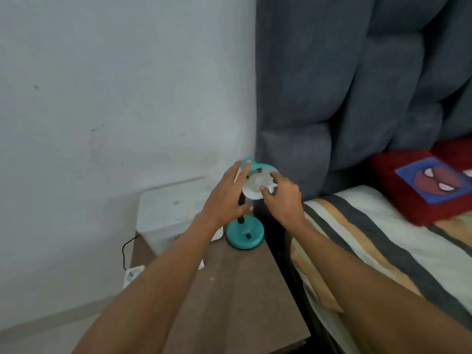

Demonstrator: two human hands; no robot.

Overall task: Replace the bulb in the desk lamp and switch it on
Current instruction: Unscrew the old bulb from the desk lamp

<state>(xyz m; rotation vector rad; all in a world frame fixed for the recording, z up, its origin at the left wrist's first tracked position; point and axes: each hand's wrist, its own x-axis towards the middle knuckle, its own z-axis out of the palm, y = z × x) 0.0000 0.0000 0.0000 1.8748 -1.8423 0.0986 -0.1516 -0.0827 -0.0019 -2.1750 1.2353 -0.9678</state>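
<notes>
Nestling inside lampshade (265,172), bulb (256,182) at right hand (283,198) fingertip grip

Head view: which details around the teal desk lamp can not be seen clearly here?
- White bulb: socket hidden inside the teal lamp shade.
- Lamp neck: covered by left hand.
- Right hand: grip on bulb unclear, blurred.
- Teal round base: switch too small.

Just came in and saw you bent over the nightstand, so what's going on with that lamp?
A person is working on the teal desk lamp on the brown nightstand beside the bed. The left hand steadies the shade from the side, while the right hand has its fingertips at the white bulb seated in the shade. The bulb is unlit, and whether it is going in or coming out cannot be told.
</notes>
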